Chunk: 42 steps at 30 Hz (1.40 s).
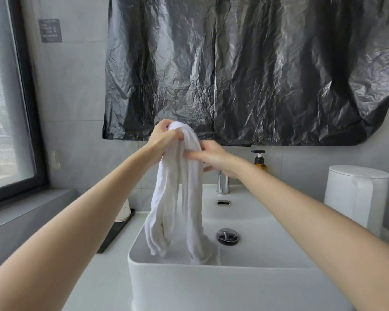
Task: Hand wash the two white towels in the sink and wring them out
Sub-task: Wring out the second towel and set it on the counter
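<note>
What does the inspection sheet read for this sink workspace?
Surface: white countertop carrying a white sink.
Job's things: towel hangs doubled from the hands, its ends down in the sink; whether it is one towel or two cannot be told.
Clutter: pump bottle, white lidded jug, paper cups on a black tray.
Hands: left hand grips the top fold; right hand grips just below.
Cables: nothing seen.
Surroundings: faucet, drain plug, black plastic sheet, window.

Hanging towel (180, 198) fills the left of the sink (267, 250); faucet (222, 182) stands behind.
</note>
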Available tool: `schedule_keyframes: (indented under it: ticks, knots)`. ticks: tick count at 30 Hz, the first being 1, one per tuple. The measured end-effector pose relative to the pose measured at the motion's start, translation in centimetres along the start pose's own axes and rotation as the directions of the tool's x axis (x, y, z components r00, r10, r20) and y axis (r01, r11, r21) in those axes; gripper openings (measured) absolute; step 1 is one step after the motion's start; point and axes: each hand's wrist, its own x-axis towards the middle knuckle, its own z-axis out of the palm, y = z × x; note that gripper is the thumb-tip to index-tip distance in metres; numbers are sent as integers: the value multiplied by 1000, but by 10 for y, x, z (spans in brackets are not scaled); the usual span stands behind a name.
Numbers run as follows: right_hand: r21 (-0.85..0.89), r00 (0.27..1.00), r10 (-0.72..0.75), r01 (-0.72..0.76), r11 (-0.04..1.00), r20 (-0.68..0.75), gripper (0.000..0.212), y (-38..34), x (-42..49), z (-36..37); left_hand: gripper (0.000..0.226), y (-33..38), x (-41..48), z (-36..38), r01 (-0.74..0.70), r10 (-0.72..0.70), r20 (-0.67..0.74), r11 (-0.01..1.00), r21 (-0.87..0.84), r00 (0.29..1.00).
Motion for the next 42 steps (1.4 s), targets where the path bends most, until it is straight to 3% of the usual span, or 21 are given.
schedule_keyframes:
  ticks: [4,6,9,13,15,17,19,22,25,28,30,32,34,37,39,42]
  knots:
    - [89,971,-75,97,991,-227,13,-14,17,-9,42,-7,0,-22,-24,3,107,980,198,994]
    - [194,958,-105,161,968,-268,14,-25,23,-9,50,-14,-5,-23,-9,-25,179,983,185,983]
    - [388,960,-88,190,902,-265,22,-40,28,1,67,-21,-20,-24,0,-5,274,1000,18,962]
    - [569,974,66,72,819,-218,32,-29,29,16,76,-38,-46,-23,66,15,393,979,-193,919]
    - [578,967,120,33,816,-225,29,-17,21,17,76,-48,-57,-9,34,43,405,983,-182,913]
    - [556,971,135,-3,831,-195,31,-2,8,11,62,-55,-62,11,-13,41,370,997,-78,928]
    - [425,983,70,8,905,-167,41,17,-5,-3,46,-58,-65,30,9,-26,400,999,43,916]
    - [61,977,-147,158,986,-152,51,48,-25,-28,29,-63,-73,53,146,-205,470,977,158,858]
    - [-245,937,-328,292,925,-121,32,80,-50,-39,41,-67,-79,75,181,-237,555,971,155,797]
    - [-532,848,-513,375,759,-134,29,114,-61,-50,48,-73,-83,104,227,-223,693,970,88,686]
    - [-628,856,-500,317,711,-134,35,129,-66,-60,44,-80,-89,127,253,-210,740,966,56,639]
    - [-712,881,-439,193,675,-178,43,139,-75,-68,55,-90,-96,151,197,-199,698,977,85,688]
    - [-728,894,-355,49,684,-273,43,152,-82,-74,75,-98,-102,172,132,-238,595,967,217,767]
    - [-705,898,-107,-257,661,-427,49,171,-92,-78,75,-106,-111,196,-50,-215,495,882,468,842]
    - [-662,870,63,-417,623,-488,46,180,-92,-82,68,-107,-117,207,-174,-181,503,796,580,845]
    - [-490,792,323,-584,647,-518,38,189,-89,-88,58,-106,-121,216,-280,-139,526,718,637,839]
